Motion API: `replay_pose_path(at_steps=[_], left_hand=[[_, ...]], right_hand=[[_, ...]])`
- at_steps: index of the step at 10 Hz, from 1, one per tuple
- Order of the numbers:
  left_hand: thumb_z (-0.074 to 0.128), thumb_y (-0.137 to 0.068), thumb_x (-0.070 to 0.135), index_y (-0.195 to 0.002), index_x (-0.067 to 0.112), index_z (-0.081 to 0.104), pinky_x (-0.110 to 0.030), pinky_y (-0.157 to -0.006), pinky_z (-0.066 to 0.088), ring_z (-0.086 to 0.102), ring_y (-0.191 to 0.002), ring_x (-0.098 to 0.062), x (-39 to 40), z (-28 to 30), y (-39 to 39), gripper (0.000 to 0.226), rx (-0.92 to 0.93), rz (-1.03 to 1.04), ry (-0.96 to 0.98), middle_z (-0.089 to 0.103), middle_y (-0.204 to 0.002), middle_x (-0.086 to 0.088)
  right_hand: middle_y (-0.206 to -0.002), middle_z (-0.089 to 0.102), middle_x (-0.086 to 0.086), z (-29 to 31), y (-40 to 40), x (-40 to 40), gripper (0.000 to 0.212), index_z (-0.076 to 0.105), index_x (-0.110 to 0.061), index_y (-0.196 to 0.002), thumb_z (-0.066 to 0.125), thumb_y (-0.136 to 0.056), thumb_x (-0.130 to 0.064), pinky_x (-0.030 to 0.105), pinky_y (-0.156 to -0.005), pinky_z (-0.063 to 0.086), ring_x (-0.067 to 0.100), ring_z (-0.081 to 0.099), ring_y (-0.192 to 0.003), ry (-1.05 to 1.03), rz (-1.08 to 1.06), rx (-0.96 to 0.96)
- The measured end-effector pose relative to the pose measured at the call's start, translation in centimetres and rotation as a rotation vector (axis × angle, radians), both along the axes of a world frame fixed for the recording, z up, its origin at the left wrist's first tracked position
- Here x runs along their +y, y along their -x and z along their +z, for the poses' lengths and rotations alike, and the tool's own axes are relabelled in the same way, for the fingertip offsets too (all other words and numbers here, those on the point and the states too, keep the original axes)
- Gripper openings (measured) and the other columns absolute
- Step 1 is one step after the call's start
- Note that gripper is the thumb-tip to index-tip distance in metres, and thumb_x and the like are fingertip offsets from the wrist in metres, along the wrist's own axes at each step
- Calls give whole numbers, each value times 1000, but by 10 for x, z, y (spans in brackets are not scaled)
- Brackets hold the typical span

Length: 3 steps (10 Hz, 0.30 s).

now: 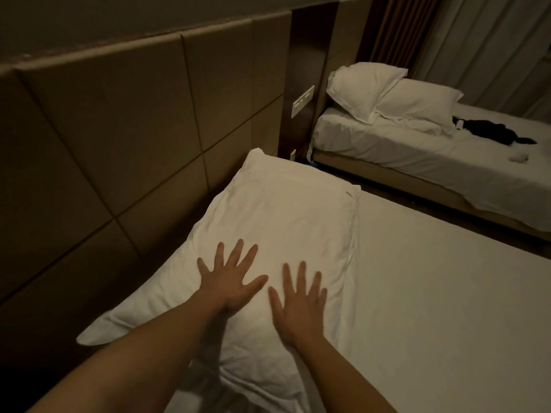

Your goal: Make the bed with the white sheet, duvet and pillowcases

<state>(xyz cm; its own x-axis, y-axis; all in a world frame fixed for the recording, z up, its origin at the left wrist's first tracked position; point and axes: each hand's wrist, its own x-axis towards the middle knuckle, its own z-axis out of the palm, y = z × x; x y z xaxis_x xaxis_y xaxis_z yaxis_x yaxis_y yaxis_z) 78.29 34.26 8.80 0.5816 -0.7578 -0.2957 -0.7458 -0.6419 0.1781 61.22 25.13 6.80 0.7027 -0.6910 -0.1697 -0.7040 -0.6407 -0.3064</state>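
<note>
1. One view only, worn on the person's head; it looks forward and steeply down onto the head end of the near bed (432, 293), close above it.
2. The padded headboard (119, 129) fills the left; a second bed (417, 150) lies farther off at upper right.
</note>
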Motion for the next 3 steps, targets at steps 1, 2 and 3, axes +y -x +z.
replay_pose_path(at_steps=[1,2,3], left_hand=[[7,-86,84,-152,45,-23,-66,-116,-7,-23,-151,-31,24,1,17,82,-50,-17,-65,-30,-162,6],[12,-89,82,-157,38,-12,-62,-119,-2,-14,-153,-34,31,13,22,84,-2,-8,-99,-20,-166,0],[28,-85,83,-143,21,44,-50,-116,32,39,-140,-35,34,56,26,87,318,90,68,39,-156,-13]], right_hand=[[-161,-32,-8,4,28,17,71,-20,-43,-154,6,-96,-75,49,-122,-10,27,-27,-150,7,73,54],[-164,-24,-3,17,37,12,77,-13,-38,-157,11,-95,-76,53,-122,1,29,-17,-153,-131,-15,144],[-167,9,11,61,33,6,85,13,-18,-160,25,-96,-73,48,-121,22,32,15,-152,-302,-5,53]])
